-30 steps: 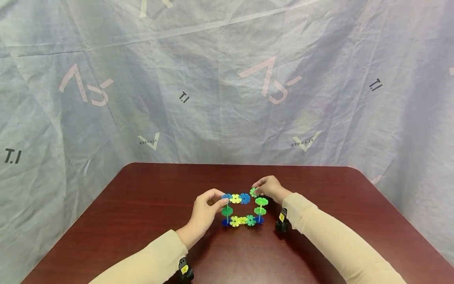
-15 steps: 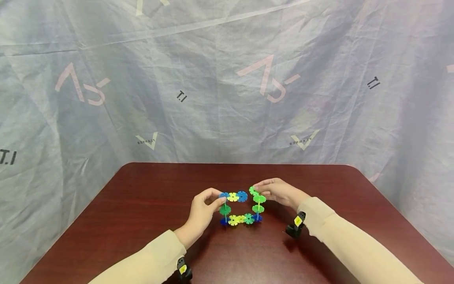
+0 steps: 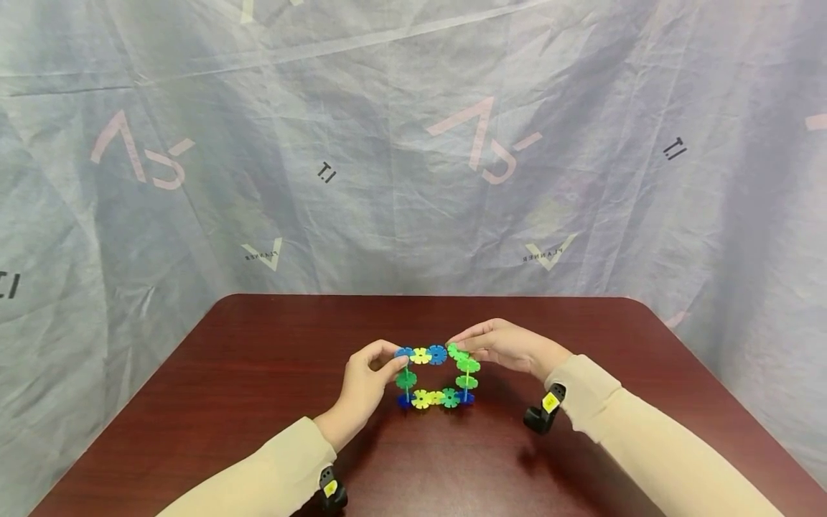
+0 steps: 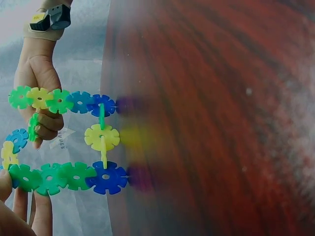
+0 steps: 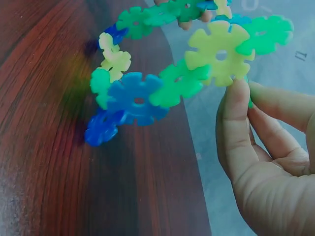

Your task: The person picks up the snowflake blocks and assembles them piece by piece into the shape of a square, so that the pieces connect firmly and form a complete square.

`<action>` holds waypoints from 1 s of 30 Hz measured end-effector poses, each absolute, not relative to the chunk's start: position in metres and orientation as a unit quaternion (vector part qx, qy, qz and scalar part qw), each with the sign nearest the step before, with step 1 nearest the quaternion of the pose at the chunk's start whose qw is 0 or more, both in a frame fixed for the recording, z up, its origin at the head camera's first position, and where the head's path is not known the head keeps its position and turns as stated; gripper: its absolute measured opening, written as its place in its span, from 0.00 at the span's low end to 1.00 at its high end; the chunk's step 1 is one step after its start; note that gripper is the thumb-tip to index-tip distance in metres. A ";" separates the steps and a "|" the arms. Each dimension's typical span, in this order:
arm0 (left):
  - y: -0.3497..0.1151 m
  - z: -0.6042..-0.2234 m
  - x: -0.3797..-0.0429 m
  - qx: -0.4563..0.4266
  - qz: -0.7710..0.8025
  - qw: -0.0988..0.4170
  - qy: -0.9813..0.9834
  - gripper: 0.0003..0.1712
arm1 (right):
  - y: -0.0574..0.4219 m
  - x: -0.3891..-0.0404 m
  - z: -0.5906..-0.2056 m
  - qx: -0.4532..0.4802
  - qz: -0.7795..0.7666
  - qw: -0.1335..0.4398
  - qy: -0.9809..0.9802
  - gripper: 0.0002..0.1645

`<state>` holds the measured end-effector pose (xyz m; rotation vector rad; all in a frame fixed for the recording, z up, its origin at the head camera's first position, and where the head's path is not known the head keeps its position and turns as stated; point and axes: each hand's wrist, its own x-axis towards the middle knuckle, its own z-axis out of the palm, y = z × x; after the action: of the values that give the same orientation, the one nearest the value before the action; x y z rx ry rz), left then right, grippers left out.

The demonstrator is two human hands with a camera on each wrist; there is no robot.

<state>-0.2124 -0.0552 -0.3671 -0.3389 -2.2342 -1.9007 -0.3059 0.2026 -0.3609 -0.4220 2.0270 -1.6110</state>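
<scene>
A ring of interlocking snowflake discs in blue, yellow and green stands on edge on the table, seen in all views. My left hand point(image 3: 368, 377) grips its upper left corner between thumb and fingers, at a blue disc. At the upper right corner my right hand point(image 3: 510, 348) pinches a green disc point(image 3: 458, 352), seen nearly edge-on in the right wrist view. This disc is slotted above another green disc point(image 3: 468, 365). Close to it is the blue disc point(image 3: 437, 355) ending the top row; I cannot tell if they touch. Dark blue discs point(image 4: 107, 178) form the bottom corners.
The dark red-brown table point(image 3: 291, 323) has rounded far corners. A grey printed cloth point(image 3: 388, 237) hangs behind it. Black wrist cameras point(image 3: 545, 409) hang below both sleeves, near the tabletop.
My right hand has shifted its wrist to the right and changed its hold on the green disc, which now sits lower and more tilted. My left hand keeps its grip.
</scene>
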 end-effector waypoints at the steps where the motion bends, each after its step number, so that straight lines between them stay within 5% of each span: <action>1: -0.055 -0.367 -0.212 -0.111 -0.641 0.092 -0.754 0.04 | 0.202 -0.306 -0.360 -0.158 -0.594 0.260 0.745 0.21; 14: -0.055 -0.368 -0.214 -0.111 -0.635 0.094 -0.759 0.04 | 0.195 -0.300 -0.347 -0.168 -0.595 0.278 0.735 0.20; 30: -0.057 -0.395 -0.230 -0.097 -0.645 0.104 -0.751 0.04 | 0.181 -0.287 -0.344 -0.120 -0.597 0.235 0.757 0.16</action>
<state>-0.2300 -0.0573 -0.3947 -0.2850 -2.2146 -1.9036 -0.2866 0.1815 -0.3439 -0.3294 2.0787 -1.6397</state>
